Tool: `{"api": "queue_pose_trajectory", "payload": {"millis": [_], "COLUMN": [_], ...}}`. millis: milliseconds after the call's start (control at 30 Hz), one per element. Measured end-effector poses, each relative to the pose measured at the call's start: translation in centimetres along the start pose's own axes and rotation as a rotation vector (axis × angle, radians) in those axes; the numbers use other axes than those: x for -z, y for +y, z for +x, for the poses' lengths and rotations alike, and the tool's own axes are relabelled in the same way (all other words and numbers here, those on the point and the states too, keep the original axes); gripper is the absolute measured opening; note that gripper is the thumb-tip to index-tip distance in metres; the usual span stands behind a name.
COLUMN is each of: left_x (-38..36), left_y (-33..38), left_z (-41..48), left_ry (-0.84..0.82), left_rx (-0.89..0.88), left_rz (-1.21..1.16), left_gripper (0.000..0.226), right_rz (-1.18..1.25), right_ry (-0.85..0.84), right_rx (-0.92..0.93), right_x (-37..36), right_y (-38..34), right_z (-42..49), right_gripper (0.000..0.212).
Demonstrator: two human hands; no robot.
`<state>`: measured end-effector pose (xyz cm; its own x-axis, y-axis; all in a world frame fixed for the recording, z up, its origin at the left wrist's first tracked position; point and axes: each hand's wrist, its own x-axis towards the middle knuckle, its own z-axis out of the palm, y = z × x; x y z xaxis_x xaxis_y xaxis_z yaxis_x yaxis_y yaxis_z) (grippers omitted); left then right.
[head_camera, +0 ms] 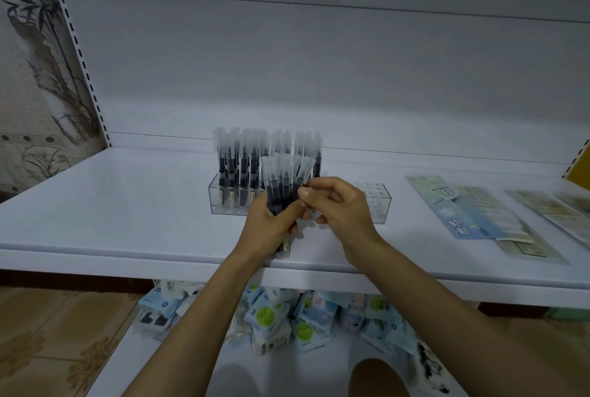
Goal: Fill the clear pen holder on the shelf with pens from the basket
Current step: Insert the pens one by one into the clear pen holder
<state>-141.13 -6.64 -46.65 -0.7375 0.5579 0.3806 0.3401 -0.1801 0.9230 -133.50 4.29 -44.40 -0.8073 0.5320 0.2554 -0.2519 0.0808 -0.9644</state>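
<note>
A clear pen holder (223,202) stands on the white shelf (127,205). Several black pens with frosted caps (242,157) stand upright in its left and middle holes; the holes at its right end (376,202) hold none. My left hand (268,227) grips a fanned bundle of the same pens (284,176) just in front of the holder. My right hand (341,208) pinches one pen at the right of that bundle with thumb and fingertips. The basket is out of view.
Flat printed cards (469,208) lie on the shelf to the right, more at the far right (549,208). On the lower shelf below sit several small packets (306,323). A perforated upright (76,45) bounds the shelf on the left.
</note>
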Motion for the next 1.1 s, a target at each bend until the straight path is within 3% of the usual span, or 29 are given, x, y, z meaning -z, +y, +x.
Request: {"api": "queue_pose_trajectory", "payload": {"millis": [167, 300, 500, 600, 833, 1100], "left_x": [0.0, -0.07, -0.49, -0.34, -0.37, -0.53], "left_y": [-0.02, -0.04, 0.41, 0.17, 0.16, -0.19], "left_z": [-0.04, -0.03, -0.17, -0.09, -0.08, -0.12], "left_ry": [-0.019, -0.012, -0.004, 0.004, 0.01, 0.142], "left_rx": [-0.004, -0.015, -0.022, -0.012, 0.007, 0.005], "left_rz": [-0.006, 0.003, -0.06, -0.021, -0.032, -0.085], "left_gripper": [0.01, 0.008, 0.008, 0.012, 0.01, 0.014], "right_rz": [-0.077, -0.004, 0.147, 0.113, 0.073, 0.067], "right_ry": [-0.075, -0.033, 0.026, -0.008, -0.025, 0.071], "right_rx": [0.007, 0.011, -0.036, -0.03, -0.029, -0.011], "right_x": [-0.12, -0.2, -0.25, -0.25, -0.07, 0.13], "right_y": [-0.2, -0.25, -0.25, 0.05, 0.31, 0.42], "right_z": [0.15, 0.34, 0.44, 0.43, 0.42, 0.11], "right_gripper": [0.01, 0.004, 0.007, 0.016, 0.013, 0.012]}}
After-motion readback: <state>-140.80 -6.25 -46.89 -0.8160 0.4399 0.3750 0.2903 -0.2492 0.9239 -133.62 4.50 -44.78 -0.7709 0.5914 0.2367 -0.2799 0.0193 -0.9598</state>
